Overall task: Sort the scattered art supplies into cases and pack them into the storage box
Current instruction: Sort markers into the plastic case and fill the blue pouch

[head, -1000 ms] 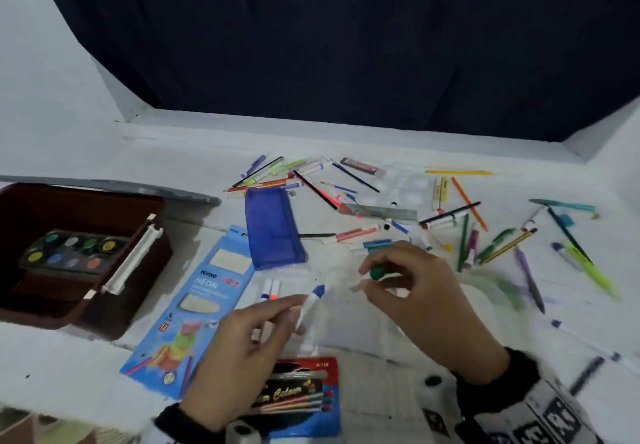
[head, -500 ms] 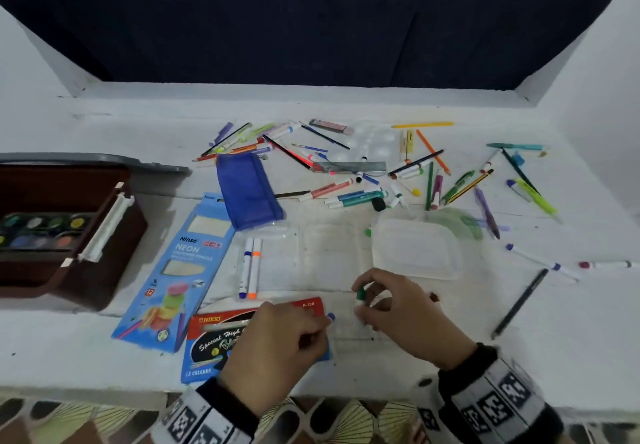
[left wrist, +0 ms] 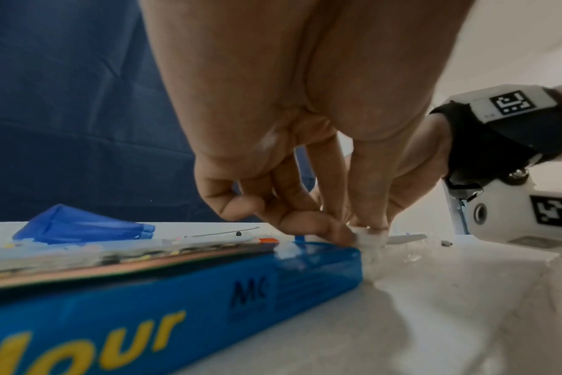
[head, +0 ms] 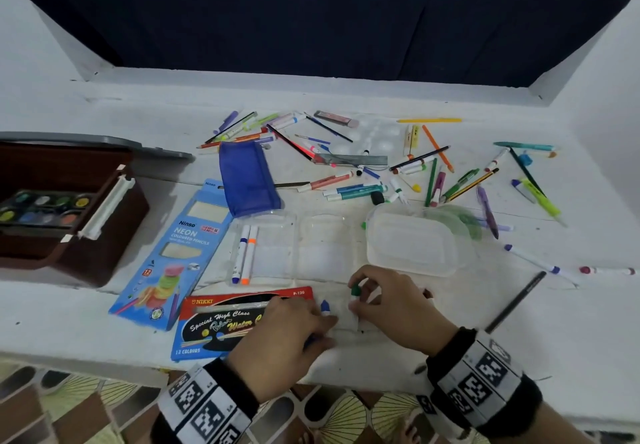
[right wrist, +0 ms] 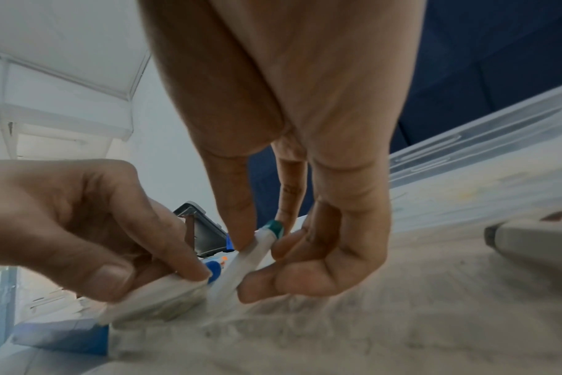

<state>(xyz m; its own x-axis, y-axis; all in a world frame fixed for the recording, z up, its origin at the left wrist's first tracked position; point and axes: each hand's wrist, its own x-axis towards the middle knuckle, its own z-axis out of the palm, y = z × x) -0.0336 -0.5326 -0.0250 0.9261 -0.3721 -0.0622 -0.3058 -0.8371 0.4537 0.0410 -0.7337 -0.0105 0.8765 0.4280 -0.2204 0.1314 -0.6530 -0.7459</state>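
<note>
My left hand [head: 304, 322] pinches a white marker with a blue cap [head: 325, 306] low over the table's front edge, beside the red and blue water colour box [head: 221, 322]. My right hand [head: 367, 299] pinches a white marker with a green cap [head: 355, 291], tilted, with its lower end near the table. In the right wrist view the green-capped marker [right wrist: 257, 251] sits between thumb and fingers, and the left hand's blue-capped marker [right wrist: 213, 271] lies right next to it. An open clear marker case [head: 294, 249] holds two markers [head: 244, 253]. The brown storage box [head: 104, 235] stands at the left.
Several pens, pencils and markers [head: 381, 166] lie scattered across the far table. A blue mesh pouch [head: 247, 178], a blue neon pencil box [head: 173, 253] and a clear lidded container [head: 412, 246] lie around the case. A paint palette [head: 45, 208] sits in the brown box.
Both hands came down toward the table's front edge with their markers, and the two markers now stand close together. The head view tilted down.
</note>
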